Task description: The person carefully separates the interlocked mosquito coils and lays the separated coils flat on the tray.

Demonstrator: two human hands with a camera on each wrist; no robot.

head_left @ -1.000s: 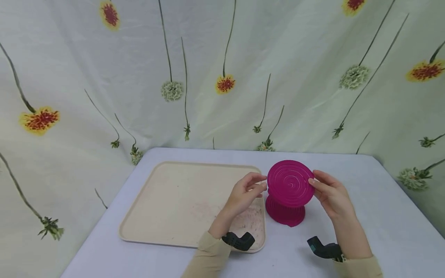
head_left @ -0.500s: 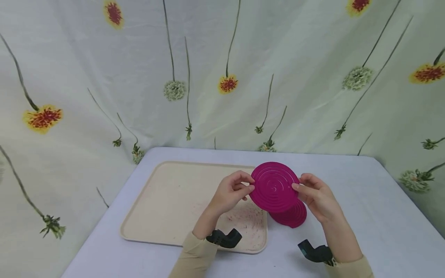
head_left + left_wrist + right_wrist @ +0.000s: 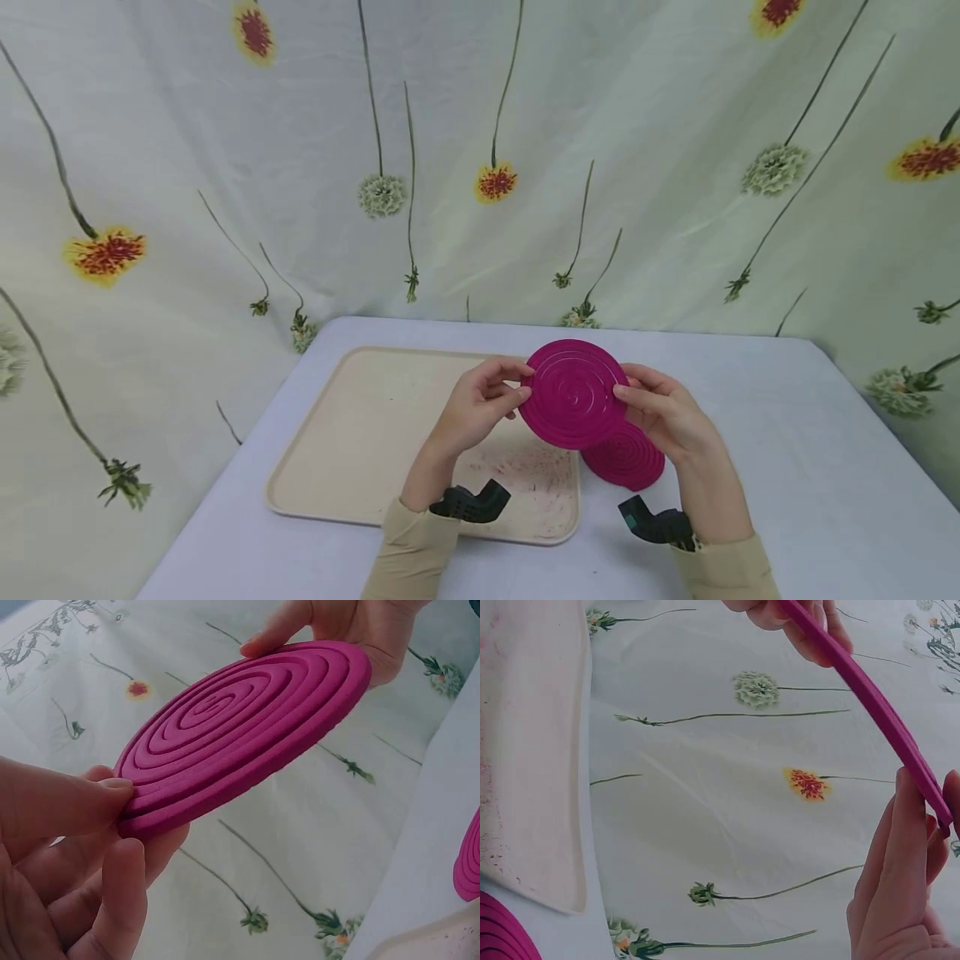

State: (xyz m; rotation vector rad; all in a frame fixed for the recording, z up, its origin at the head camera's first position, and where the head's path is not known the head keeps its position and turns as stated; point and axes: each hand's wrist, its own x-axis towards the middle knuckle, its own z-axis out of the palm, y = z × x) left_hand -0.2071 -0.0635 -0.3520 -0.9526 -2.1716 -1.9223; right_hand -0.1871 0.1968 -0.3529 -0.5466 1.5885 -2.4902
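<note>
A round magenta disc with a spiral of raised rings is held up, tilted, between both hands. My left hand pinches its left edge; in the left wrist view the thumb of that hand lies on top of the disc with fingers beneath. The right hand pinches the opposite edge, and the right wrist view shows this hand gripping the disc, seen edge-on. Below and behind it, a second magenta ringed piece lies on the table, partly covered by the held disc.
A beige tray with reddish specks at its right end lies on the white-covered table, left of the second piece. Behind the table hangs a flower-patterned cloth. A black device is strapped to each wrist.
The held disc has moved left, from above the second piece toward the tray's right edge. My left hand, at first beside the disc, now pinches its edge. More of the second piece's top shows.
</note>
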